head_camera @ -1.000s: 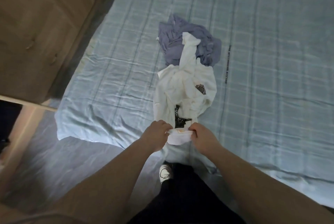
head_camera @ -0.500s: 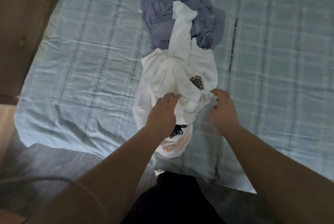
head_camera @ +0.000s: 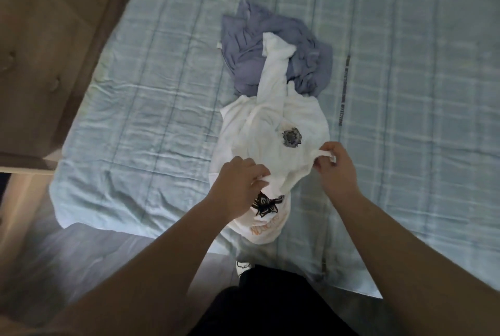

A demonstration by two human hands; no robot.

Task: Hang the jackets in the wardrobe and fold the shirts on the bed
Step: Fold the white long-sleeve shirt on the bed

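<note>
Both hands pinched the white shirt (head_camera: pixel 273 135): left hand (head_camera: pixel 238 184) at its near edge, right hand (head_camera: pixel 335 165) opposite (blue garment (head_camera: pixel 243 56) untouched behind). Folding had barely begun; spreading it flat on the bed (head_camera: pixel 135 92) seemed next.

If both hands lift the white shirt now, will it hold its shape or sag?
Probably sags: the white shirt lies crumpled and bunches where the left hand and right hand pinch it. Its long part drapes over the purple garment, so lifting may drag that along.
</note>
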